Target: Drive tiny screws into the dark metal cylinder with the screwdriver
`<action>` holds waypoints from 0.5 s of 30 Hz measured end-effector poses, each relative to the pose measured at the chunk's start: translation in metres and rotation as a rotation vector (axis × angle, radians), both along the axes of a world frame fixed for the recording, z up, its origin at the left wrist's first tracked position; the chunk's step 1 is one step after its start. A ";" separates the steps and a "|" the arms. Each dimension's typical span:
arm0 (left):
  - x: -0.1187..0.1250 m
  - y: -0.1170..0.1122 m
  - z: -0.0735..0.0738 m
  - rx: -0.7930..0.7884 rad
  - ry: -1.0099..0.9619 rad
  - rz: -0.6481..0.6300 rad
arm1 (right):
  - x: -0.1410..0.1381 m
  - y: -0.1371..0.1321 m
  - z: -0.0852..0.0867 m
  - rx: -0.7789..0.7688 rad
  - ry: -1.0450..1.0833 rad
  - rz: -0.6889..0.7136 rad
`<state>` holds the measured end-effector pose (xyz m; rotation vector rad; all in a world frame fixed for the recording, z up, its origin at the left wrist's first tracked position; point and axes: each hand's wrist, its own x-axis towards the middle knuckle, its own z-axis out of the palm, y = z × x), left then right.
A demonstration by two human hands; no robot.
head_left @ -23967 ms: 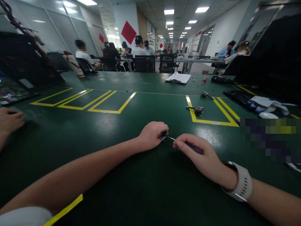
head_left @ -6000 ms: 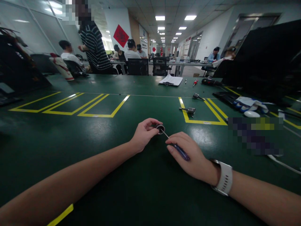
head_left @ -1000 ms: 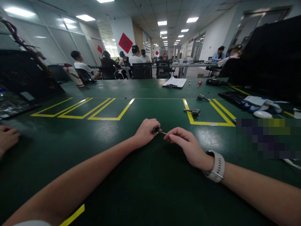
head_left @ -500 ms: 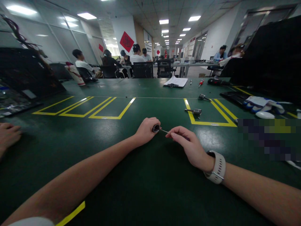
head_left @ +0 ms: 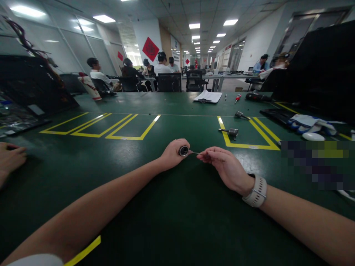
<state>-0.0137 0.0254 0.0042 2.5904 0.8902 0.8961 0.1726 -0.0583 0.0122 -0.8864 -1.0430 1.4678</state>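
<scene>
My left hand (head_left: pixel 175 153) is closed around a dark cylindrical part (head_left: pixel 183 150), its hollow round end facing me. A slim screwdriver-like tool (head_left: pixel 195 153) runs from my right fingers to the side of that part. My right hand (head_left: pixel 223 166) pinches it between thumb and fingertips; its rear end is hidden by the hand. Whether the shaft's tip enters the part, I cannot tell. Ahead of my right hand, a grey metal piece with a thin shaft (head_left: pixel 230 131) lies across the yellow tape (head_left: pixel 226 136). Behind it rests a similar piece (head_left: pixel 241 115).
A clipboard with paper (head_left: pixel 208 96), a red-handled tool (head_left: pixel 237 98) and a black power tool (head_left: pixel 257 96) lie at the back. White-and-blue gloves (head_left: pixel 310 123) and a white mouse (head_left: pixel 313 136) are at right. Another person's hand (head_left: pixel 11 157) rests at the left edge.
My right hand has rolled over, its palm side turning more upward, and the tool's shaft now lies more level. The left hand and the cylindrical part stay nearly in place.
</scene>
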 end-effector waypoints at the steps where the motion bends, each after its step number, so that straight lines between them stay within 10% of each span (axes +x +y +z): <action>1: 0.000 0.000 0.000 -0.004 -0.004 0.008 | -0.001 -0.001 0.000 0.006 -0.001 -0.010; 15: 0.000 0.001 -0.002 0.105 0.140 0.082 | -0.004 -0.002 -0.002 0.035 0.000 -0.067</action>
